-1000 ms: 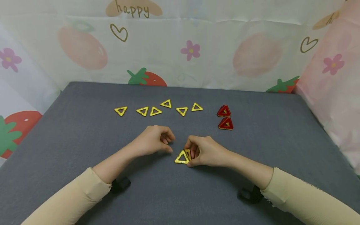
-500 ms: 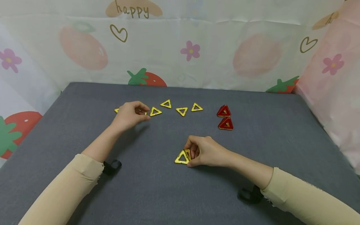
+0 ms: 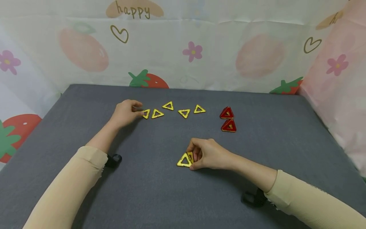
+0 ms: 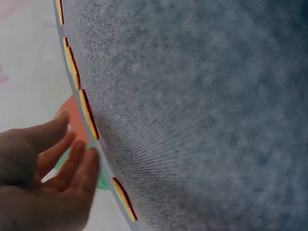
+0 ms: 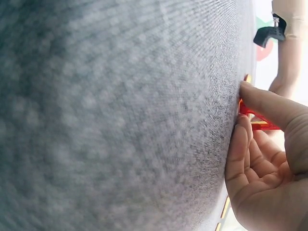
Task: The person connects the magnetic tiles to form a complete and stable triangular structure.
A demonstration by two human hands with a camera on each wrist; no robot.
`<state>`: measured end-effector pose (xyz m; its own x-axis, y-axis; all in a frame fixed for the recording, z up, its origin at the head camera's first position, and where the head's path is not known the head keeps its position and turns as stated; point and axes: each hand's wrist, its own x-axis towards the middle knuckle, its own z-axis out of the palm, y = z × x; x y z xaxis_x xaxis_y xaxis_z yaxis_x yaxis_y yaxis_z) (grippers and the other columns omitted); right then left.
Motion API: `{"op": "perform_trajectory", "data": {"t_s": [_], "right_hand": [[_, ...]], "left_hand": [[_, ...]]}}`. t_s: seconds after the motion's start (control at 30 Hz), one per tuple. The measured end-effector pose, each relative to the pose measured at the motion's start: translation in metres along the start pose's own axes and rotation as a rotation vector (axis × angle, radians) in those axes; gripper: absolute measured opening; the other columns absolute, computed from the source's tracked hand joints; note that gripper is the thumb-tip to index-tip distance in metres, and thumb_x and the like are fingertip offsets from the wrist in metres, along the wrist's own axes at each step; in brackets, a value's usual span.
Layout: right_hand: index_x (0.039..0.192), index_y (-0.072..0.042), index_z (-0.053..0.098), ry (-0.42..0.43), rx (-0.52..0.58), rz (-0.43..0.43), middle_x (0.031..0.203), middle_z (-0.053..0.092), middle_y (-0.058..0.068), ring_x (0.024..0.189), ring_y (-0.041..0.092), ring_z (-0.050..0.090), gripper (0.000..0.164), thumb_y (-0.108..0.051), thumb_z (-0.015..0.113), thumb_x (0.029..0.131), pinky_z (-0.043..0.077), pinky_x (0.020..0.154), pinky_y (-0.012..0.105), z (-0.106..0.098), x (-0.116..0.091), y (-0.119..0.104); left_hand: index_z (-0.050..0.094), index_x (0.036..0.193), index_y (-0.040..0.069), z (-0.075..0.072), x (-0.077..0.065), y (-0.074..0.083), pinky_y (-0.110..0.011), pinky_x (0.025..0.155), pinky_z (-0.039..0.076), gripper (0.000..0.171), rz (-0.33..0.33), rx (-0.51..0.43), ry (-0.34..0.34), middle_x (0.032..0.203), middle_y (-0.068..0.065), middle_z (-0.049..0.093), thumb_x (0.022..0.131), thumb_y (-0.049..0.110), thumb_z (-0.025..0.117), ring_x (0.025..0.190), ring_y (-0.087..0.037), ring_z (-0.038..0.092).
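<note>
My right hand (image 3: 211, 154) pinches a triangular magnetic tile (image 3: 191, 156) that stands tilted against another yellow triangular tile (image 3: 184, 160) lying on the grey cloth. In the right wrist view, thumb and fingertips of the right hand (image 5: 264, 149) are close to the cloth around a red-sided tile (image 5: 262, 126). At the back left, my left hand (image 3: 125, 112) hovers with thumb and fingers apart, its tips overlapping the left side of a yellow triangle (image 3: 146, 113). The left wrist view shows nothing between the fingers of the left hand (image 4: 57, 168), with a tile (image 4: 124, 199) to their right.
Several yellow triangles lie in a loose row, among them one tile (image 3: 157, 114), a farther tile (image 3: 168, 105), and a right-end tile (image 3: 199, 109). Two red triangular pieces (image 3: 227, 113) sit one behind the other on the right. A printed curtain (image 3: 217, 57) borders the table's back.
My left hand has moved from beside the right hand to the back left, now covering the leftmost yellow triangle in the head view. The right hand keeps its grip in place.
</note>
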<state>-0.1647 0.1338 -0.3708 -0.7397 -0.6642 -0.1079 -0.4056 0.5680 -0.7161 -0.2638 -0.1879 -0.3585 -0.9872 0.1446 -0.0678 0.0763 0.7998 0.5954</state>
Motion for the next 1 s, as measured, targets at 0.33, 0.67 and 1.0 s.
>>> {"op": "perform_trajectory", "data": {"t_s": [0.33, 0.67, 1.0], "right_hand": [[0.108, -0.013, 0.062, -0.005, 0.001, 0.005, 0.083, 0.066, -0.002, 0.072, 0.004, 0.059, 0.041, -0.02, 0.087, 0.075, 0.051, 0.065, 0.02, 0.0, 0.001, 0.0], [0.107, -0.013, 0.062, 0.001, 0.005, 0.002, 0.083, 0.066, -0.001, 0.072, 0.004, 0.059, 0.041, -0.019, 0.087, 0.075, 0.051, 0.065, 0.02, 0.001, 0.0, 0.001], [0.107, -0.012, 0.062, 0.005, 0.0, -0.004, 0.084, 0.066, 0.0, 0.071, 0.004, 0.059, 0.041, -0.019, 0.087, 0.075, 0.052, 0.065, 0.019, 0.0, 0.0, 0.0]], "left_hand": [[0.055, 0.136, -0.004, 0.008, 0.004, -0.004, -0.054, 0.104, 0.045, 0.046, 0.056, 0.096, -0.027, 0.135, -0.028, 0.055, 0.098, 0.02, 0.062, 0.124, -0.042, 0.054], [0.059, 0.132, -0.006, 0.012, 0.005, 0.0, -0.054, 0.105, 0.042, 0.044, 0.069, 0.138, -0.004, 0.131, -0.029, 0.056, 0.096, 0.019, 0.064, 0.124, -0.043, 0.051], [0.058, 0.125, -0.007, 0.015, 0.002, 0.005, -0.052, 0.1, 0.045, 0.045, -0.035, 0.118, 0.027, 0.123, -0.027, 0.058, 0.093, 0.022, 0.069, 0.116, -0.041, 0.054]]}}
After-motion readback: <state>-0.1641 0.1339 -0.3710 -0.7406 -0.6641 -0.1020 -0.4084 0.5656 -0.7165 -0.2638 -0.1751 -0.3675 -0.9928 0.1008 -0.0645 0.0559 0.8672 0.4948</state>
